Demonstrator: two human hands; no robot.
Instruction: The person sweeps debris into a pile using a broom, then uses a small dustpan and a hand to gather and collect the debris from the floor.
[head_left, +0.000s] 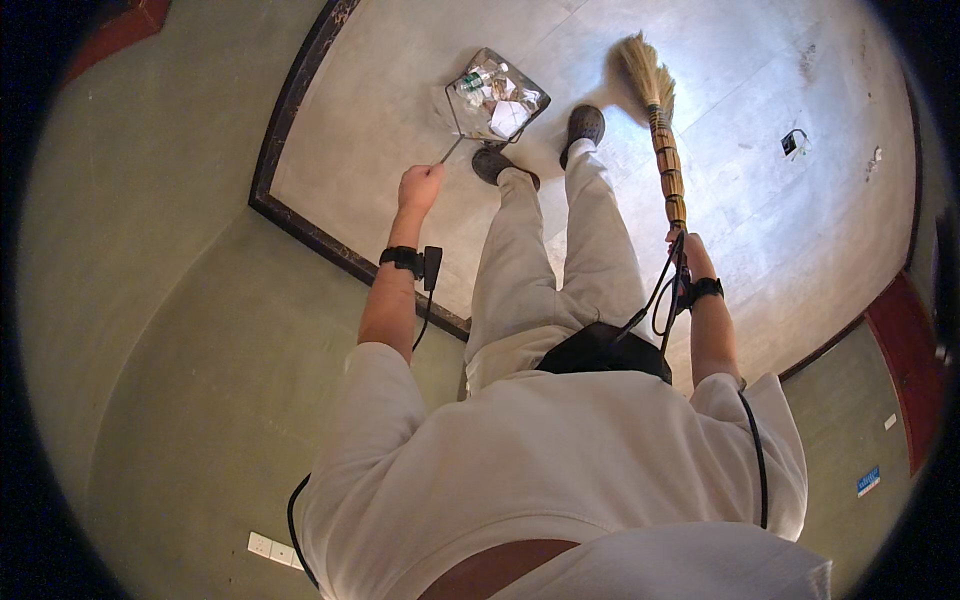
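My left hand (420, 186) grips the thin metal handle (452, 150) of a long-handled dustpan (471, 124). The pan sits just ahead of my left shoe, with a crumpled plastic bottle (472, 81), white paper (509, 118) and other litter inside. On the right side, my right hand (696, 251) is closed around the upper end of a straw broom (667, 165) with a bound handle. Its splayed bristles (646, 71) point away from me, near the floor to the right of my right shoe; whether they touch it I cannot tell.
Dark stone skirting (262, 165) borders the pale floor (735, 187) along the green wall (172, 225). Loose wires (796, 141) show at a dark opening in the floor to the right. Whitish debris (874, 159) lies farther right. Wall sockets (271, 550) are at lower left.
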